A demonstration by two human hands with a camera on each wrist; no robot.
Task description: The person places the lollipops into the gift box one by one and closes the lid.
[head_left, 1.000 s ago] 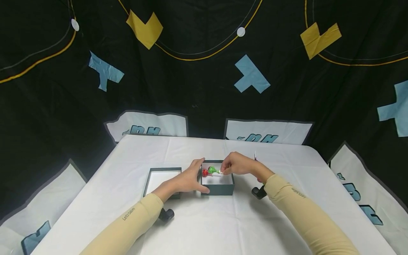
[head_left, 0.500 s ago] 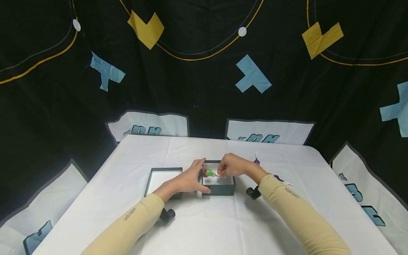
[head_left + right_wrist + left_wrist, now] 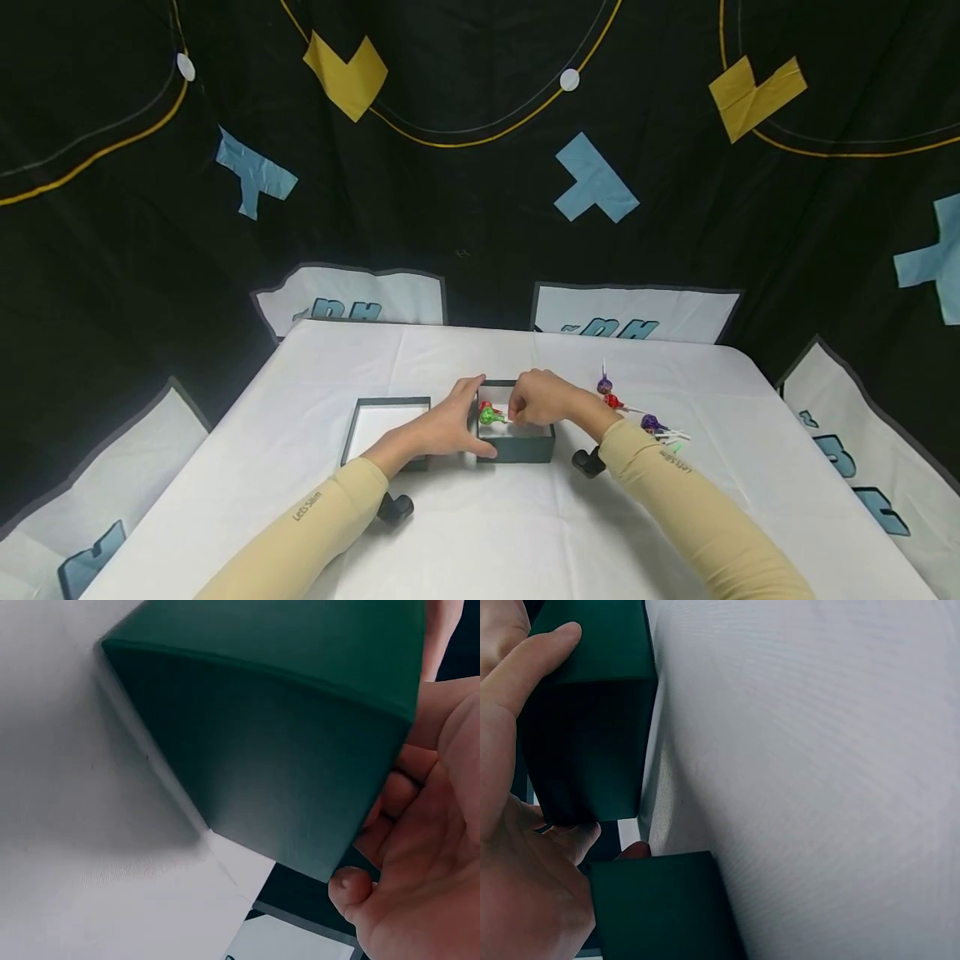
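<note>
A dark green box (image 3: 517,451) with a white inside stands open on the white table. My left hand (image 3: 442,423) grips its left end, the thumb on the front wall and fingers toward the back, as the left wrist view (image 3: 525,667) also shows. Over the box my right hand (image 3: 546,398) pinches the white stick of a green lollipop (image 3: 491,415), whose head lies toward the left wall. A red lollipop (image 3: 485,406) shows partly behind the green one. In the right wrist view the box wall (image 3: 262,735) hides the fingertips.
Left of the box lies a shallow matching lid (image 3: 386,410), inside up, partly behind my left forearm. Right of the box lie loose lollipops: purple (image 3: 604,386), red (image 3: 613,402) and a dark purple one (image 3: 651,423) beside several white sticks. A black curtain (image 3: 465,208) hangs behind the table.
My right hand has moved slightly left and lower into the box, bringing the green lollipop left and down, in front of the red one. The left hand keeps its hold.
</note>
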